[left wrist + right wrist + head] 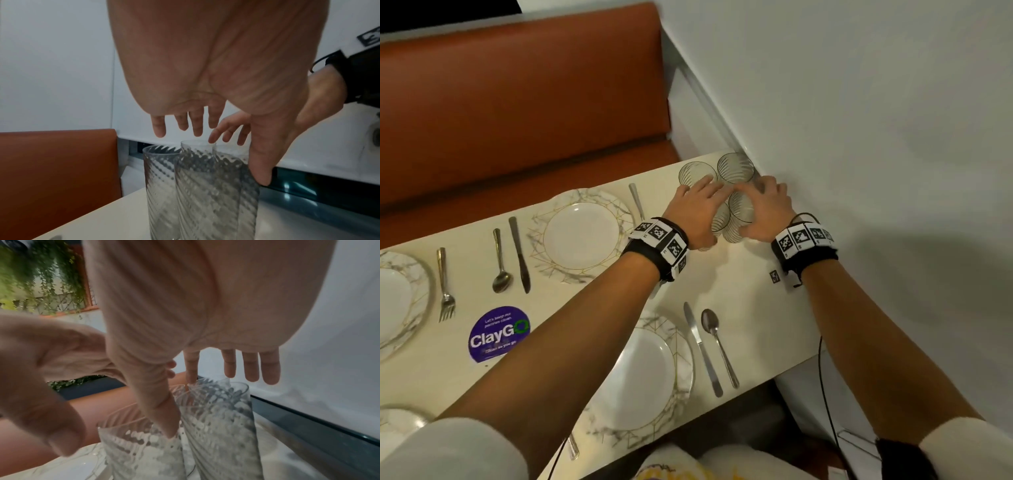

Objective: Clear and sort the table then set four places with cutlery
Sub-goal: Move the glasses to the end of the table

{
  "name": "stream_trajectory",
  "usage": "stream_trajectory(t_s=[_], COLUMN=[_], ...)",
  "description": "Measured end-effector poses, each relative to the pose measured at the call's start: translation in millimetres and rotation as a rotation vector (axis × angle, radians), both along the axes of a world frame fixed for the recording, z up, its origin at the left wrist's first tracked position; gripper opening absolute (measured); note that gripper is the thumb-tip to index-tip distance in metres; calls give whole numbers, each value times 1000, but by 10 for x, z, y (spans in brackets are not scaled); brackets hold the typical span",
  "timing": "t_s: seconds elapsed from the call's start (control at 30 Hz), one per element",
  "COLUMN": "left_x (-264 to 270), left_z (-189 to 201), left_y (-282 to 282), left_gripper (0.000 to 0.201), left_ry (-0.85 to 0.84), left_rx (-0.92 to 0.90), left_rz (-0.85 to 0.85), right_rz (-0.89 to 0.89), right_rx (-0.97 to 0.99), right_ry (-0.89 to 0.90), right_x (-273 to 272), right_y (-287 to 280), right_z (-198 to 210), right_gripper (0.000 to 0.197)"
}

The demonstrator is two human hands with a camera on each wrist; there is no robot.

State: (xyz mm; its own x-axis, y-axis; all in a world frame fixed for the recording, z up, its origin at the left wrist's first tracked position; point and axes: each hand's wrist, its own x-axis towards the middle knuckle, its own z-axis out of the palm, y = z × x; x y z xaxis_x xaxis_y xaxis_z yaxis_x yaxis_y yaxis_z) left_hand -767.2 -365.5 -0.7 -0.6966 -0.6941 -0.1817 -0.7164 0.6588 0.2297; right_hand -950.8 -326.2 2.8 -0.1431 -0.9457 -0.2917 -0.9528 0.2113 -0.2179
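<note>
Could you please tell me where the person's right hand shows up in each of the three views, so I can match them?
Head view: the right hand is right of centre, over the glasses by the wall.
Left wrist view: it reaches in at the right edge, behind the left hand.
Right wrist view: its palm fills the upper middle.
Shared landmark: the cluster of ribbed glasses.

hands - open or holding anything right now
Left hand: open, fingers spread over the glasses.
Right hand: open, fingers straight above them.

near plate [640,377] — forearm-covered, far-left plate [400,301] cropped
</note>
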Motion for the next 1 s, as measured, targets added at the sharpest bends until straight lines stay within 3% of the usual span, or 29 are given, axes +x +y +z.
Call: stream_trajectory(t_s=[0.23, 0.4, 0.53, 0.8, 1.0], left_x=[-53, 29, 337, 1612, 3000], left_z=[-140, -90, 46, 254, 164], left_y=[-15, 60, 245, 642, 1154], left_gripper=[106, 97, 93, 87, 84], left_ry=[-57, 70, 239, 460, 559], left_rx=[12, 14, 67, 129, 81], left_rz=[-16, 38, 189, 582, 840], right_rz=[-24, -55, -45, 196, 326], right_rx=[-105, -123, -85, -17, -2], right_ry=[-128, -90, -72, -100, -306], right_x=[-3, -25, 114, 1177, 2495], right_y=[48, 87, 144, 297, 419], right_z=[-95, -34, 162, 695, 652], right_gripper=[75, 86, 92, 88, 87])
